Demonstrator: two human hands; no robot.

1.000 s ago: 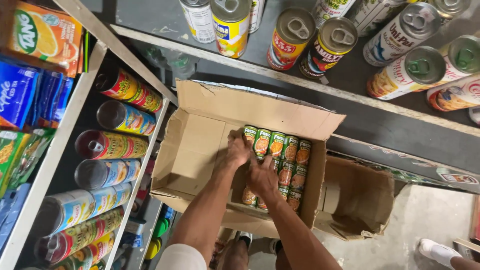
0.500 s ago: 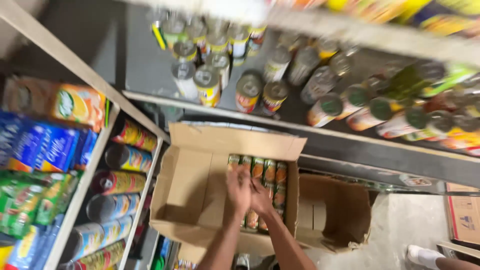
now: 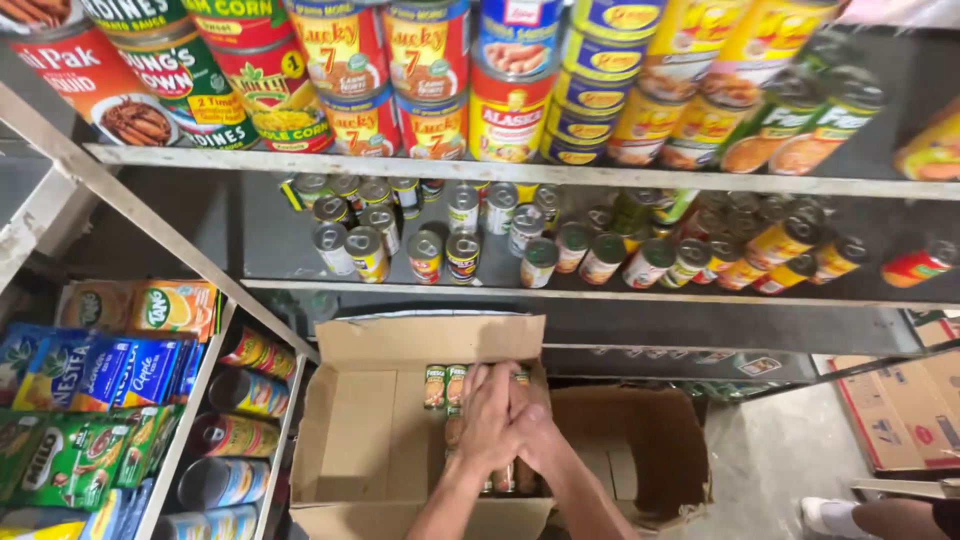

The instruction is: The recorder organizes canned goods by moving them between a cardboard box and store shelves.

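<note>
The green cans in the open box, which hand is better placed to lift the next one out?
Probably left: the left hand lies nearest the uncovered green cans at the left of the row in the cardboard box; the right hand sits farther away.

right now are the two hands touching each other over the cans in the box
Touching. The head view shows the left hand pressed against the right hand, no gap between them, over the cans in the cardboard box.
</note>
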